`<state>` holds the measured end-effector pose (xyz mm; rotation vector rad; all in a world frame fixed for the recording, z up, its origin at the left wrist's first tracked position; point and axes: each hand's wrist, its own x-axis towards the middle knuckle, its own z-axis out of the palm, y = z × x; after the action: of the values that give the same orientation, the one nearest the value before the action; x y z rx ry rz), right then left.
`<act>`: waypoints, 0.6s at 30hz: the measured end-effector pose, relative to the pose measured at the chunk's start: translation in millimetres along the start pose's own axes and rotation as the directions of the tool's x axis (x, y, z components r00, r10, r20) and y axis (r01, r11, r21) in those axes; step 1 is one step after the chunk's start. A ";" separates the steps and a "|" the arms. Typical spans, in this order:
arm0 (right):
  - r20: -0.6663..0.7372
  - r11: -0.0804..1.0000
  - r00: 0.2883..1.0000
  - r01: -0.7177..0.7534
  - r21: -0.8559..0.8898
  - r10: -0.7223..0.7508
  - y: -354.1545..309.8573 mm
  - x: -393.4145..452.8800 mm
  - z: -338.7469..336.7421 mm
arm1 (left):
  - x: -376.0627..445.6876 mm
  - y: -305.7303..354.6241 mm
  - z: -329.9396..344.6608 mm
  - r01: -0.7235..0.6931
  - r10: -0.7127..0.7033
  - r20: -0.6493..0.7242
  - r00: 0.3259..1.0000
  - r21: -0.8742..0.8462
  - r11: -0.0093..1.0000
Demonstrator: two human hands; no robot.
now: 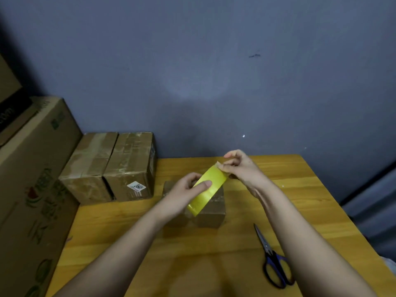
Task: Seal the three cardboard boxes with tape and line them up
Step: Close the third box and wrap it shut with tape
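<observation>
**One head-worn camera, looking forward and down**

A single wide-angle view comes from the person's head, facing forward and tilted down over the desk [289, 189]. Both forearms enter from the bottom edge and run up toward the centre of the frame, where the left hand [188, 187] and right hand [240, 166] meet close to the lens. The wall [214, 71] ahead fills the whole upper half, so the camera sits near it. The desk occupies the lower centre and lower right; its far edge lies just above mid-frame. Wide-angle bending shows at the left edge, where a large carton [32, 189] leans inward. No second view is given.
</observation>
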<state>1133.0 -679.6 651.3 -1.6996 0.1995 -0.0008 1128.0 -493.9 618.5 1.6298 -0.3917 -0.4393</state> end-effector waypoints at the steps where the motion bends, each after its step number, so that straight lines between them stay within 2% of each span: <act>1: 0.003 1.000 1.000 0.002 0.017 -0.002 -1.9 1.0 -0.4 | -2.8 1.9 0.0 -0.021 0.021 0.017 1.000 -0.011 1.000; 3: -0.053 0.997 0.996 0.073 -0.030 -0.074 -1.3 3.6 1.8 | -6.4 5.6 0.2 -0.055 0.054 0.025 0.998 0.040 0.998; 5: -0.153 0.957 0.963 0.186 -0.221 -0.222 4.1 5.3 7.9 | -4.7 7.8 1.1 -0.085 0.088 -0.004 0.996 0.237 0.968; 7: -0.240 0.894 0.901 0.261 -0.364 -0.361 10.7 2.9 16.7 | -2.0 10.0 0.5 -0.095 0.119 -0.032 0.992 0.421 0.902; 8: -0.283 0.869 0.859 0.303 -0.390 -0.427 12.0 0.0 20.7 | -0.8 10.6 -0.5 -0.077 0.104 -0.042 0.994 0.415 0.906; 10: -0.325 0.801 0.764 0.392 -0.453 -0.558 7.4 -4.4 25.6 | 1.5 10.5 -3.3 0.007 0.018 -0.098 0.995 0.241 0.970; 11: -0.297 0.753 0.729 0.435 -0.494 -0.616 2.4 -5.5 27.9 | 1.3 9.0 -4.0 0.061 -0.037 -0.143 0.989 0.171 0.983; 12: -0.248 0.690 0.693 0.479 -0.543 -0.677 -2.7 -7.4 30.1 | 3.5 5.1 -4.0 0.094 -0.059 -0.188 0.980 0.184 0.978; 15: -0.092 0.473 0.561 0.586 -0.657 -0.823 -13.1 -17.1 34.5 | 12.7 3.3 -3.3 0.175 -0.047 -0.296 0.954 0.425 0.888; 18: 0.037 0.314 0.461 0.658 -0.684 -0.886 -20.6 -26.6 37.3 | 18.8 12.3 -8.6 0.275 -0.130 -0.328 0.936 0.445 0.852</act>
<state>1113.9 -636.9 669.4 -2.2973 -0.4894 -1.1482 1148.6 -497.2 630.5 2.2093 -0.1053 -0.2636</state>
